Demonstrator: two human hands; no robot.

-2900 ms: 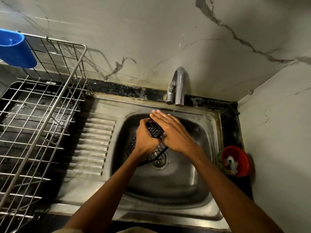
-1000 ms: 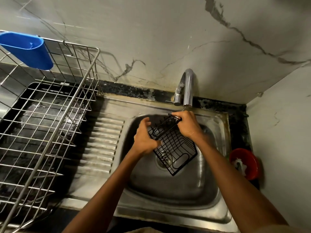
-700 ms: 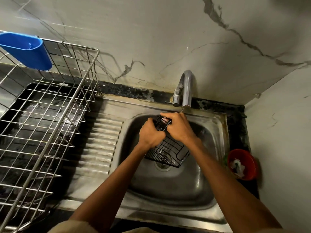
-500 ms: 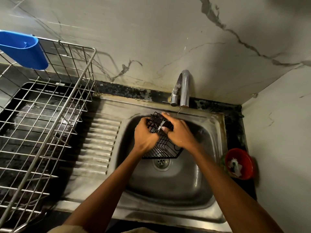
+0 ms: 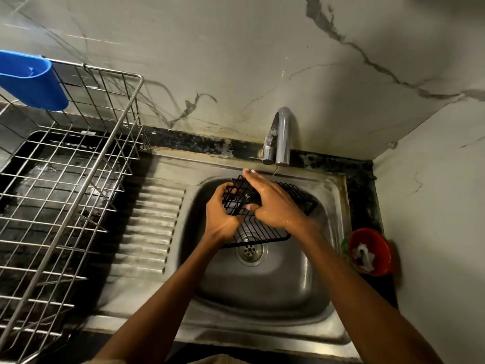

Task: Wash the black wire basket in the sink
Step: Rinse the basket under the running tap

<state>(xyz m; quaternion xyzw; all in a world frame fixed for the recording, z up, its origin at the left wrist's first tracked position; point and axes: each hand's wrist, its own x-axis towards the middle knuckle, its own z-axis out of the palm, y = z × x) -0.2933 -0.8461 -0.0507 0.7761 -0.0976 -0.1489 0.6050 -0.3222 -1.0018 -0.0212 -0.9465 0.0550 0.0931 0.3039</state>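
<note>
Head view, looking down. A steel sink [image 5: 301, 290] is seen at the centre, with a tap [image 5: 282, 135] at 12 o'clock and a thin stream of water falling from it. A black wire basket [image 5: 262, 229] is held tilted over the drain [image 5: 249, 250], inside the basin. Its left end is gripped by the left hand [image 5: 223, 214], fingers curled round the wires. The right hand [image 5: 273, 206] is laid across the basket's top with fingers stretched out straight toward 11 o'clock, while the thumb is tucked against the wires; a small dark object seems to be under the palm, but what it is cannot be told. At 9 o'clock a steel rack [image 5: 65, 195] stands on the surface, a blue cup [image 5: 31, 82] hung on its rim. At 3 o'clock a red bowl [image 5: 372, 253] is set.
</note>
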